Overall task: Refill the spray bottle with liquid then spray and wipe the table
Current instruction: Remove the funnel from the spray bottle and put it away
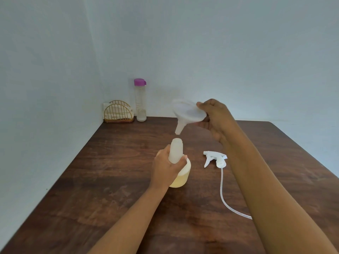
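A translucent spray bottle (180, 173) stands open-necked on the dark wooden table (110, 189), with pale yellow liquid in its lower part. My left hand (166, 168) grips its neck and shoulder. My right hand (214, 118) holds a white funnel (187, 114) by its rim, tilted, with its spout a little above the bottle's mouth and apart from it. The white trigger sprayer head (215, 158) lies on the table to the right of the bottle, its long dip tube (224, 197) trailing toward me and passing under my right forearm.
A tall clear bottle with a purple cap (140, 100) stands at the back left against the wall, a little liquid in its bottom. Beside it sits a gold wire napkin holder (118, 112) with white napkins. Walls bound the table at the left and back.
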Demonstrator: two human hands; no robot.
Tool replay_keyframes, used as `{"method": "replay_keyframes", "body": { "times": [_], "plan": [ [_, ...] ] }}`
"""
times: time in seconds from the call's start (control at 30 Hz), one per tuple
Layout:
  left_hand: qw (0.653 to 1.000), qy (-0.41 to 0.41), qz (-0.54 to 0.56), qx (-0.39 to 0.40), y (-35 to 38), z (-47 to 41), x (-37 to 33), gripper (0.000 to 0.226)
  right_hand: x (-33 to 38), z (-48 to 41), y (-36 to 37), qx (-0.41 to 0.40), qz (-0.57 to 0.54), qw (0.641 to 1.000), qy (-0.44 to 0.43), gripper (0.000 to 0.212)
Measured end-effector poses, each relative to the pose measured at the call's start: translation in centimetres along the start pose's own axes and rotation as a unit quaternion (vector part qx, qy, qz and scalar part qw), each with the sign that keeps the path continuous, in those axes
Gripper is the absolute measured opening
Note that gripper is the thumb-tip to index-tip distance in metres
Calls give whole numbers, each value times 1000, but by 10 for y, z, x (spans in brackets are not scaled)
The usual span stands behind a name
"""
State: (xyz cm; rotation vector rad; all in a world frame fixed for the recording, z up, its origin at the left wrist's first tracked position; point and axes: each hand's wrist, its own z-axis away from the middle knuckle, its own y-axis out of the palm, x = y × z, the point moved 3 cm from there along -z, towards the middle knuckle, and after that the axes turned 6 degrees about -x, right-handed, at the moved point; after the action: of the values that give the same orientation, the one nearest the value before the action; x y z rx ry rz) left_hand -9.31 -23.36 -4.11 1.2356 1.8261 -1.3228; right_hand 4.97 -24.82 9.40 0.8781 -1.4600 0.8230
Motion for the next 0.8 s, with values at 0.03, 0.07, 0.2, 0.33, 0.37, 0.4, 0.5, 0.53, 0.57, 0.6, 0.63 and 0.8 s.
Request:
{"method": "replay_keyframes", "body": {
  "times": [0.03, 0.07, 0.2, 0.33, 0.37, 0.4, 0.5, 0.53, 0.57, 0.6, 0.63, 0.8],
  "plan": [
    [1000, -1, 0, 0, 0, 1, 0, 45, -2, 0, 0, 4, 13, 1000, 4, 25],
    [1000, 0, 5, 1, 0, 1, 0, 45, -5, 2, 2, 6, 44, 999, 8, 25],
    [1000, -1, 5, 4, 0, 0, -1, 45, -9, 3, 2, -5, 25, 1000, 13, 25],
    [1000, 2, 6, 5, 0, 1, 0, 42, -10, 4, 0, -10, 56, 998, -3, 23],
    [1000, 1, 5, 8, 0, 0, 0, 43, -11, 2, 1, -12, 43, 999, -1, 24],
    [1000, -2, 3, 9, 0, 0, 0, 44, -10, 2, 2, -13, 28, 1000, 1, 25],
    [1000, 0, 6, 8, 0, 1, 0, 44, -9, 3, 1, -10, 54, 998, -6, 22],
    [1000, 1, 5, 8, 0, 1, 0, 44, -10, 3, 1, -4, 46, 999, 1, 22],
    [1000, 1, 4, 9, -1, 0, -1, 45, -11, 3, 0, -2, 22, 1000, 12, 23],
    [1000, 1, 4, 9, -1, 0, -1, 44, -11, 3, -1, 0, 1, 1000, 20, 24],
    [1000, 0, 8, 10, -1, 0, 0, 43, -12, 2, -1, 0, 6, 1000, 18, 24],
    [1000, -4, 11, 16, -1, 0, -1, 43, -10, 4, -1, 1, 25, 1000, 10, 23]
  ]
}}
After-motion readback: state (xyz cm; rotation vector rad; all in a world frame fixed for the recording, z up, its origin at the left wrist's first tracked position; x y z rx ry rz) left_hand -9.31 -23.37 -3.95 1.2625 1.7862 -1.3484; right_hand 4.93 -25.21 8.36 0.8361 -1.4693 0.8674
